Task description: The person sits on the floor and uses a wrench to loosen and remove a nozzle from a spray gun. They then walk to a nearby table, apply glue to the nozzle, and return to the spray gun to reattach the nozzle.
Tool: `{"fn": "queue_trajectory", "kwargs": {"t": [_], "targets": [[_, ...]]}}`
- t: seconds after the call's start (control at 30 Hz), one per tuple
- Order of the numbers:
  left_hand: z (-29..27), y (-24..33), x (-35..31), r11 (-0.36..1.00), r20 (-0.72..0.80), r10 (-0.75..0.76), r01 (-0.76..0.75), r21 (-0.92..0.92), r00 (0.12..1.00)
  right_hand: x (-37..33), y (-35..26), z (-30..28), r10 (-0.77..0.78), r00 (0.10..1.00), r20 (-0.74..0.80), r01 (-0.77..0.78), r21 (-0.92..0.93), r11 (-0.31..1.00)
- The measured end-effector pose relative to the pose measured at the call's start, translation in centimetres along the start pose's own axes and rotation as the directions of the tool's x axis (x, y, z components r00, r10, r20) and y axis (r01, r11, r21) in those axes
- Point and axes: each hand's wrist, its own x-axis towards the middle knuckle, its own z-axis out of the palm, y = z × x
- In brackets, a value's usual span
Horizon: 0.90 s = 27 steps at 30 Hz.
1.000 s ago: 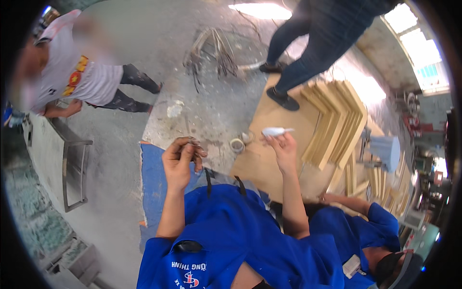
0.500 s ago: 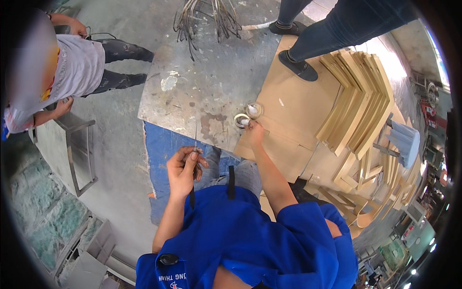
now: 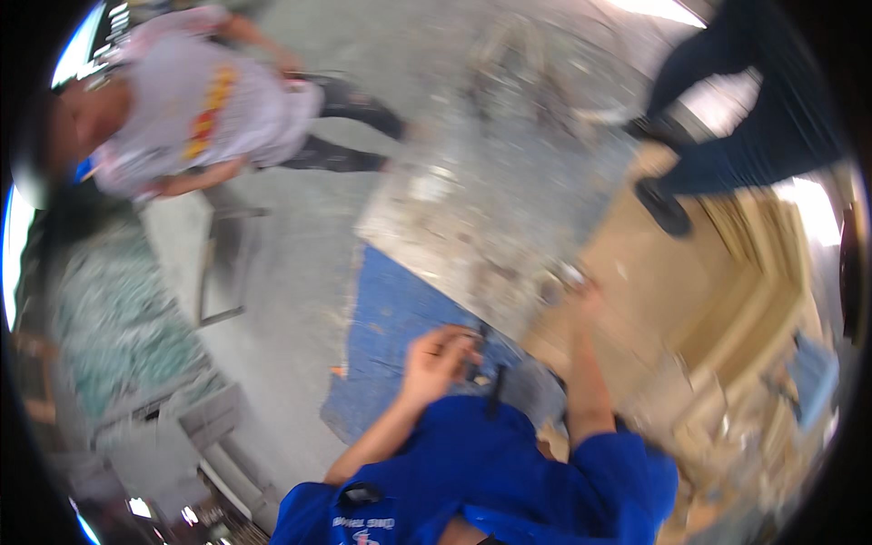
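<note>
The whole view is smeared by motion. My left hand (image 3: 436, 363) is in front of my blue shirt, above the blue sheet, with its fingers closed on a thin dark tool (image 3: 481, 334); the tool's kind is hard to make out. Reaching forward to the right, my right hand (image 3: 589, 292) is at two small round ring-shaped things (image 3: 548, 289) that look like tape rolls or shallow tins, with something white by them. Blur hides whether its fingers grip one.
A stained grey sheet (image 3: 445, 245) meets brown cardboard (image 3: 649, 263). Stacked tan angled strips (image 3: 754, 300) and a blue stool (image 3: 811, 377) are at right. One person (image 3: 227, 100) stands at far left; another person's dark-trousered legs (image 3: 749, 136) are at far right. Wires (image 3: 518, 64) lie ahead.
The view has swung, so the scene sits farther right and lower. My left hand still holds the thin tool. My right hand stays by the round things. The person at left has turned somewhat.
</note>
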Motion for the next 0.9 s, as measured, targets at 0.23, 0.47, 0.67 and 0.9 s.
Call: {"fn": "queue_trajectory", "kwargs": {"t": [0.23,0.47,0.67,0.9], "targets": [[-0.4,-0.2,-0.6,0.997,0.106,0.038,-0.03,-0.074,0.994,0.1,0.5,-1.7,-0.468,0.877,-0.108,0.18,-0.83,0.529],[0.0,0.1,-0.6,0.998,0.124,0.046,-0.041,-0.04,0.991,0.6,0.4,-3.2,0.273,0.938,-0.214,-0.341,-0.428,0.837],[0.5,0.3,-0.2,0.988,0.215,0.137,-0.149,0.041,0.967,-3.2,-7.3,-7.0,-0.195,0.97,-0.148,0.072,-0.585,0.807],[3.2,2.5,3.0,0.939,0.395,0.344,-0.321,-0.125,0.852,-11.2,-27.4,-13.6,-0.37,0.881,-0.295,0.086,-0.669,0.738]]}}
